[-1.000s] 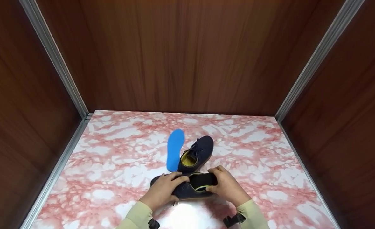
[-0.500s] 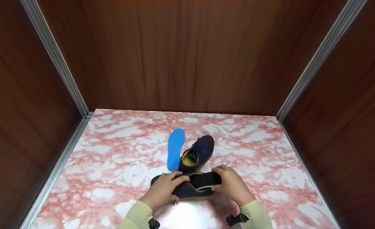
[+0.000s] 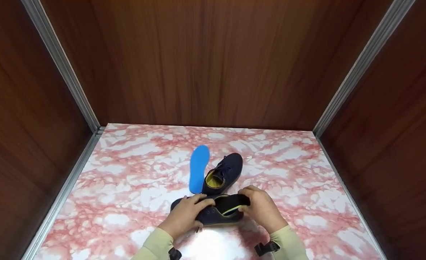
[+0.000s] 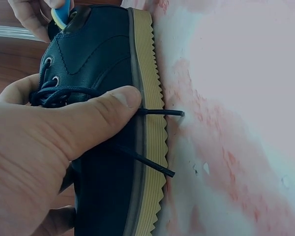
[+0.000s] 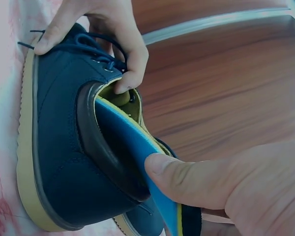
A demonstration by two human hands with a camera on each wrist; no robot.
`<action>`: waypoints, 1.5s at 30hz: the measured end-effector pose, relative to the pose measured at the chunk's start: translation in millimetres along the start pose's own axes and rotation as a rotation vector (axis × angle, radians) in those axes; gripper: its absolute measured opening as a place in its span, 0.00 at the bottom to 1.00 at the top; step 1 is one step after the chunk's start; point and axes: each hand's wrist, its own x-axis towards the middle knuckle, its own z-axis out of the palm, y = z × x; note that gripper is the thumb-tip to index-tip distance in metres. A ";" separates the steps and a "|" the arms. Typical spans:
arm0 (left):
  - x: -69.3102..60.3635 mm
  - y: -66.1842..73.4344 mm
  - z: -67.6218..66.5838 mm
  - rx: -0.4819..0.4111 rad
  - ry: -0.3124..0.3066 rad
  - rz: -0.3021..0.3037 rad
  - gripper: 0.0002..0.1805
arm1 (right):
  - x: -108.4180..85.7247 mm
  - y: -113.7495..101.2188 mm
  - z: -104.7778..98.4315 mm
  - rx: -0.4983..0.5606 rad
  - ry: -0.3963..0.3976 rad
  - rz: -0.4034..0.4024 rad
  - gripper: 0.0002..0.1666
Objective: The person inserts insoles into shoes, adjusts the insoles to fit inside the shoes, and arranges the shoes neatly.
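Note:
A dark navy lace-up shoe (image 3: pixel 213 216) lies lengthwise near the front, toe to the left. My left hand (image 3: pixel 185 215) grips its front part; in the left wrist view the thumb (image 4: pixel 108 105) presses the side above the ridged tan sole, near the loose lace ends. An insole (image 5: pixel 132 140), blue beneath with a yellow edge and black top, sticks partly into the shoe's opening. Its outer end is pinched by my right hand (image 3: pixel 265 209), thumb (image 5: pixel 174 174) against the blue face. The insole's inner end is hidden inside the shoe.
Just behind stands the matching shoe (image 3: pixel 231 169) with a yellow lining, very close to the held one. A loose blue insole (image 3: pixel 199 168) lies flat to its left. Brown wood-look panels (image 3: pixel 205 65) enclose the red-and-white table (image 3: pixel 133 173) at back and sides.
The right hand has shifted slightly right, then back left with the insole's end. The insole is now tilted, showing more yellow edge. The left hand and both shoes look nearly unmoved.

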 end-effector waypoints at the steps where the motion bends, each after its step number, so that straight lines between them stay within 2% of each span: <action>1: -0.2 -0.1 -0.3 0.002 -0.001 -0.002 0.45 | 0.5 0.0 0.4 0.007 -0.001 0.001 0.25; 9: -1.2 0.2 -1.8 -0.006 0.000 -0.010 0.45 | 2.3 -1.2 3.6 0.026 0.012 -0.020 0.24; 18: 1.5 3.6 -1.0 0.005 -0.005 -0.017 0.45 | 4.3 -6.5 8.2 0.034 -0.032 -0.009 0.25; 26: 0.5 2.9 -1.0 0.009 0.003 -0.017 0.45 | 2.8 0.0 9.0 0.107 -0.119 0.080 0.37; 31: 0.4 1.3 -1.7 0.000 -0.013 -0.022 0.45 | 0.9 4.9 6.0 0.150 -0.150 0.124 0.40; 36: -0.1 0.6 -1.3 -0.002 -0.007 -0.014 0.45 | -0.2 3.2 0.1 0.119 -0.129 0.092 0.36; 45: -0.9 1.6 -0.8 -0.003 -0.002 -0.010 0.45 | -0.1 -4.5 -0.7 0.014 -0.001 -0.018 0.25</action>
